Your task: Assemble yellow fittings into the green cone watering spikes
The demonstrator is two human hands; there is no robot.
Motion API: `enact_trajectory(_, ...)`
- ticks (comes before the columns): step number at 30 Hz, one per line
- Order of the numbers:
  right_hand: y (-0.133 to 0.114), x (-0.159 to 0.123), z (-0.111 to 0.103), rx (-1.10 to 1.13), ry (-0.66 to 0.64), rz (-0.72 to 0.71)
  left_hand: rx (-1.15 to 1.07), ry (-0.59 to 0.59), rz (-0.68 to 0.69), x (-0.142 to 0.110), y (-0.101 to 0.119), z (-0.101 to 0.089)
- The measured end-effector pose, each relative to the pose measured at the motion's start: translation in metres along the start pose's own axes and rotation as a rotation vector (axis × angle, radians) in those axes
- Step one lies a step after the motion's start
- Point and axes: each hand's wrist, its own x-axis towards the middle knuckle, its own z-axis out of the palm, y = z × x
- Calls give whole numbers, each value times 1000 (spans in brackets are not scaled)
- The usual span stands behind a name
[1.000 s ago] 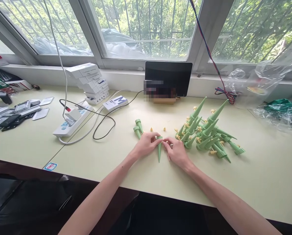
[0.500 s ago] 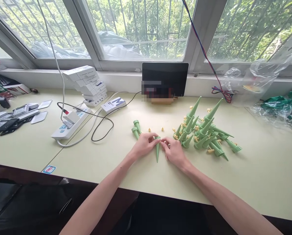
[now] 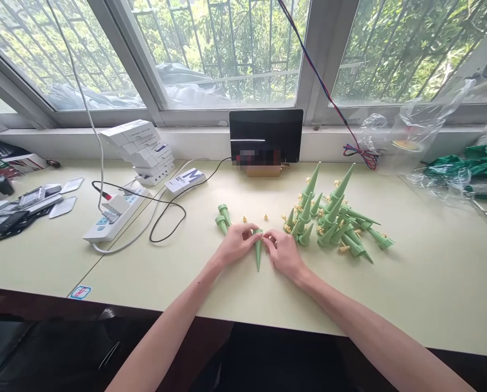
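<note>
My left hand (image 3: 238, 243) is closed around the wide top end of a green plastic watering spike (image 3: 258, 256), whose tip points down toward me. Close against its right side, my right hand (image 3: 283, 251) pinches with thumb and forefinger; whatever lies between those fingertips is too small to make out. Just beyond my hands stand two small yellow valves, a left one (image 3: 245, 219) and a right one (image 3: 266, 217). Two more green spikes (image 3: 222, 218) lie behind my left hand. To the right is a pile of green spikes (image 3: 331, 218), many with yellow valves fitted.
A tablet (image 3: 266, 133) leans at the back by the window. On the left are a power strip (image 3: 115, 215) with cables, a stack of white boxes (image 3: 139, 149) and a flat white box (image 3: 185, 180). Clear plastic and green bags (image 3: 457, 169) lie at the far right.
The camera view has shifted slightly, moving the scene left in the picture. Both hands keep nearly the same hold at the spike's top.
</note>
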Motion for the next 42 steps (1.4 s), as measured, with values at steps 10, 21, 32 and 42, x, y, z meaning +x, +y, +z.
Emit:
enact_trajectory(10, 0, -2, -3, 36, 9, 1, 60, 9, 17, -1, -1, 0)
enact_trajectory(21, 0, -5, -9, -28, 46, -8, 55, 345, -24, 2, -6, -20)
enact_trajectory(32, 0, -3, -11, 14, 13, 15, 347, 358, 48, 4, -25, -24)
enact_trajectory(42, -1, -3, -8, -17, 10, -22, 541, 317, 266, 21, -31, -27)
